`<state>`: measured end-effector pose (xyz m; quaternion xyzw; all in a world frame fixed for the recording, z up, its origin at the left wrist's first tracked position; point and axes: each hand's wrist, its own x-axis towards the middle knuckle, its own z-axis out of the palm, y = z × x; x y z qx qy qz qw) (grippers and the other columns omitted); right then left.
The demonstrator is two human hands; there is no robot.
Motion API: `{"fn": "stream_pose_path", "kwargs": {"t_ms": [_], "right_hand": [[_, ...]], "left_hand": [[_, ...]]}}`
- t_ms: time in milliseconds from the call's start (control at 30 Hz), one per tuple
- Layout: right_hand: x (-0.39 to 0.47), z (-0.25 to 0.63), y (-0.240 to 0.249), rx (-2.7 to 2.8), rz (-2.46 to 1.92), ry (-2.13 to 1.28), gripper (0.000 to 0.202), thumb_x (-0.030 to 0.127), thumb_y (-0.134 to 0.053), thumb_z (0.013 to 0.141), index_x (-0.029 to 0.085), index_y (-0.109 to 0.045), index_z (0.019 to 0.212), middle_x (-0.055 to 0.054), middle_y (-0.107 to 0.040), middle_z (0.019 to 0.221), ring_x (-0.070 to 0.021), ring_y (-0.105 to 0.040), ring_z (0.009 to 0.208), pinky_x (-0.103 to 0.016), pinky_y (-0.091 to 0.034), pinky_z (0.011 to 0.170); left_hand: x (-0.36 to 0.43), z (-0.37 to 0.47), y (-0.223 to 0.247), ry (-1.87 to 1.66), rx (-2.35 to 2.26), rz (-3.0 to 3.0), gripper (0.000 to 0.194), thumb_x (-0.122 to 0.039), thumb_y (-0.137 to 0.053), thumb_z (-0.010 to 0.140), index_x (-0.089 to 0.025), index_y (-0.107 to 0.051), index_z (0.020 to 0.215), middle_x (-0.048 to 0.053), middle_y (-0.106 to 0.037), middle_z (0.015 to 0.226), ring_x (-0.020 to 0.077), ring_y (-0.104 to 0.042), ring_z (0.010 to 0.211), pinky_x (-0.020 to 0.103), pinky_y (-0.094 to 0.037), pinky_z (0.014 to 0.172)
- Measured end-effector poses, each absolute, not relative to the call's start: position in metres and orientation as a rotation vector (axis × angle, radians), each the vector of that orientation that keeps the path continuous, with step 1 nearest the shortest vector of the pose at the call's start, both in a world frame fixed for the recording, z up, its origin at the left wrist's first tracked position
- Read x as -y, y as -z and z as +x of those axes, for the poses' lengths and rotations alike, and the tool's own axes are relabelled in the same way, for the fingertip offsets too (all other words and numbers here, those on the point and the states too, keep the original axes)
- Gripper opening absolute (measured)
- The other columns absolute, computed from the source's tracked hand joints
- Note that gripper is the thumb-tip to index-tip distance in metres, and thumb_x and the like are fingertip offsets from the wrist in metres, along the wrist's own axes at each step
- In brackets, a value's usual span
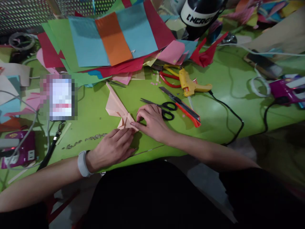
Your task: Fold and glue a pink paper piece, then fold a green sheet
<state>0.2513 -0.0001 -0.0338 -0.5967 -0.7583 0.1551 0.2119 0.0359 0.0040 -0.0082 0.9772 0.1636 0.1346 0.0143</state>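
A peach-coloured folded paper (116, 102) lies on the green table, with a long narrow point at its far left end and smaller folded flaps near me. My left hand (114, 144) presses its fingertips on the near edge of the paper, fingers together. From the right, my right hand (152, 124) is curled, its thumb touching the paper's right side close to the left fingertips. What lies under the left fingers is hidden. Just beyond the right hand are black-handled scissors (169, 106), partly covered by it, and a red utility knife (183, 108).
A yellow glue gun (188, 83) with a black cord and red-handled pliers (168, 79) lie past the knife. Stacked coloured papers (114, 38) fill the back. A phone with a blurred screen (61, 98) stands left. Purple power strips (286, 90) and cables sit at both sides.
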Motion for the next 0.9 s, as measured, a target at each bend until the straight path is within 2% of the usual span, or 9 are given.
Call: {"fn": "stream_pose_path", "kwargs": {"t_ms": [267,567,900], "right_hand": [[0.0007,0.2522,0.0342,2.110,-1.657,-0.455,0.040,0.059,-0.050,0.094,0.022,-0.063,0.083,-0.007,-0.060,0.104,-0.0247,-0.048,0.104,-0.040,-0.032,0.089],[0.0008,0.2535,0.0350,2.099,-1.601,-0.462,0.044,0.061,-0.047,0.094,0.023,-0.066,0.082,-0.006,-0.062,0.102,-0.0234,-0.050,0.103,-0.040,-0.032,0.090],[0.0002,0.2537,0.0346,2.124,-1.576,-0.468,0.045,0.062,-0.046,0.093,0.024,-0.068,0.082,-0.005,-0.061,0.102,-0.0232,-0.049,0.102,-0.039,-0.031,0.088]], "left_hand": [[-0.0041,0.0362,0.0101,-0.392,-0.510,3.036,0.044,-0.032,-0.054,0.097,-0.008,-0.051,0.134,0.017,-0.067,0.122,0.0278,-0.065,0.112,0.040,-0.055,0.094],[-0.0001,0.0359,0.0096,-0.411,-0.500,3.173,0.040,-0.035,-0.050,0.100,-0.004,-0.057,0.124,0.014,-0.070,0.118,0.0248,-0.067,0.107,0.036,-0.056,0.091],[-0.0019,0.0360,0.0098,-0.386,-0.469,3.197,0.036,-0.034,-0.048,0.100,-0.007,-0.062,0.120,0.013,-0.070,0.118,0.0237,-0.066,0.108,0.036,-0.054,0.092]]}}
